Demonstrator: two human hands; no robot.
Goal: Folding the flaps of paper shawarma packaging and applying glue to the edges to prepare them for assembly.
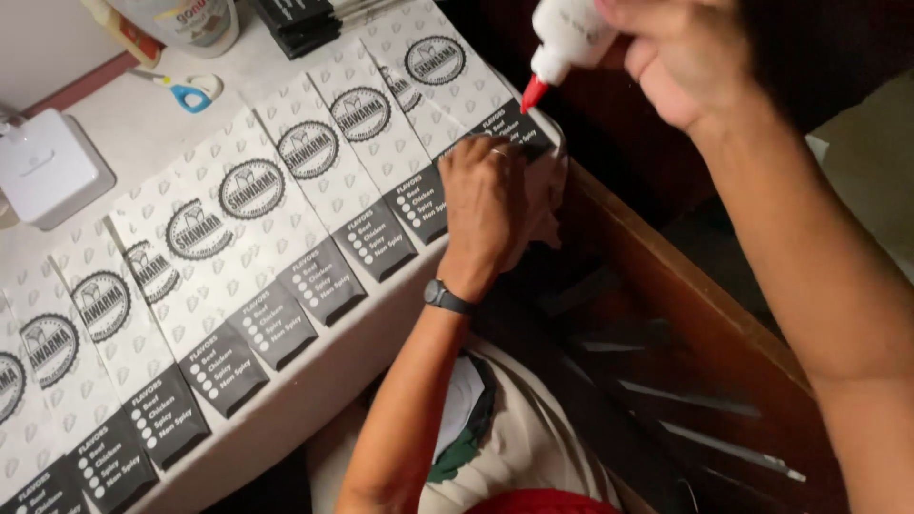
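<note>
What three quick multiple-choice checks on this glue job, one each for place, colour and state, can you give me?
1. Where does the left hand rest?
A. On the lower end of a printed paper bag at the table edge
B. On the scissors
C. On the white box

2. What colour is the glue bottle's nozzle?
A. Blue
B. Red
C. Black

3. How is the bottle held in the right hand?
A. Upright on the table
B. Lying flat
C. Tilted nozzle-down above the bags

Answers: 1 A, the fingers press the dark end of a paper bag. 2 B, the tip shows red. 3 C, the right-hand grip keeps it in the air, nozzle pointing down.
</note>
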